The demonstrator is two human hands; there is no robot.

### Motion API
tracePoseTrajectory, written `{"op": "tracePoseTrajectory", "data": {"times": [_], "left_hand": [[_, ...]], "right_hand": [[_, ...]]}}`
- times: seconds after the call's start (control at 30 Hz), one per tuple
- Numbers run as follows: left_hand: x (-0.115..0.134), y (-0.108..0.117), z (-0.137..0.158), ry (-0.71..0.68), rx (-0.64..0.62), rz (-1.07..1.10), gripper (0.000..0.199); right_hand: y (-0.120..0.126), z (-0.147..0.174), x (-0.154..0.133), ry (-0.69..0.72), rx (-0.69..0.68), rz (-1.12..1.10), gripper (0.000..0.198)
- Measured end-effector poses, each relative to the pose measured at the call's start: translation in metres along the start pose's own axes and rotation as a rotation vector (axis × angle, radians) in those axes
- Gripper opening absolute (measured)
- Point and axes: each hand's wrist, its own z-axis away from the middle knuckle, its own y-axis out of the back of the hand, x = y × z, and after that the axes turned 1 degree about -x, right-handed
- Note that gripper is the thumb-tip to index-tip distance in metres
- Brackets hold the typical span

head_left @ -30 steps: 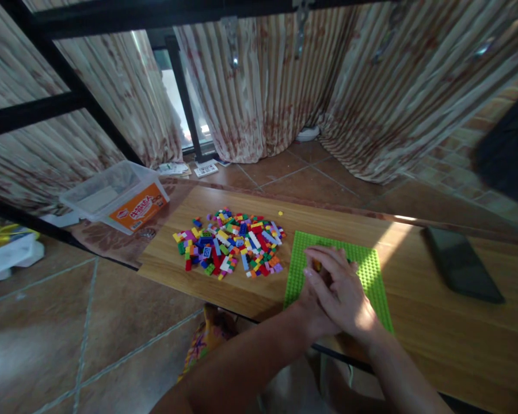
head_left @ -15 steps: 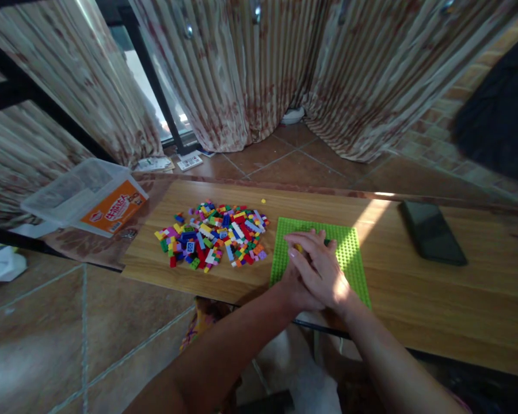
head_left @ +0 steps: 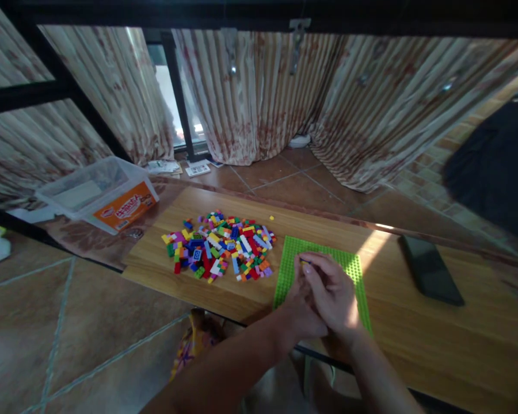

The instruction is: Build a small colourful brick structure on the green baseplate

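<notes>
Over the green studded baseplate (head_left: 294,248) my two hands are pressed together. My right hand (head_left: 334,290) is closed, its thumb and fingertips curled around small toy bricks (head_left: 304,262), of which only a yellow and dark bit shows. Beneath and beside it lies my left hand (head_left: 302,305), closed against the same bricks, its fingers mostly hidden by the right hand. Left of the baseplate a heap of mixed coloured toy bricks (head_left: 224,244) is spread on the wooden table (head_left: 397,322).
A dark phone-like slab (head_left: 431,270) lies on the table's right side. One yellow brick (head_left: 271,218) sits apart behind the heap. At the far left stands a clear plastic bin (head_left: 90,190) with an orange label. Striped curtains (head_left: 242,103) hang behind.
My right hand has gone from fingers stretched over the left hand to fingers curled in around the bricks. The view has tilted up, so the scene sits lower.
</notes>
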Motion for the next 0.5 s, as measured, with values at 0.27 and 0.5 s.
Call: {"op": "tracePoseTrajectory", "data": {"times": [0.27, 0.5], "left_hand": [[-0.013, 0.059, -0.022, -0.049, 0.133, -0.137, 0.050], [-0.066, 0.124, -0.038, 0.258, 0.714, 0.073, 0.027]], "right_hand": [[0.006, -0.007, 0.003, -0.110, 0.464, 0.012, 0.017], [-0.029, 0.006, -0.002, 0.072, -0.120, 0.319, 0.021]]}}
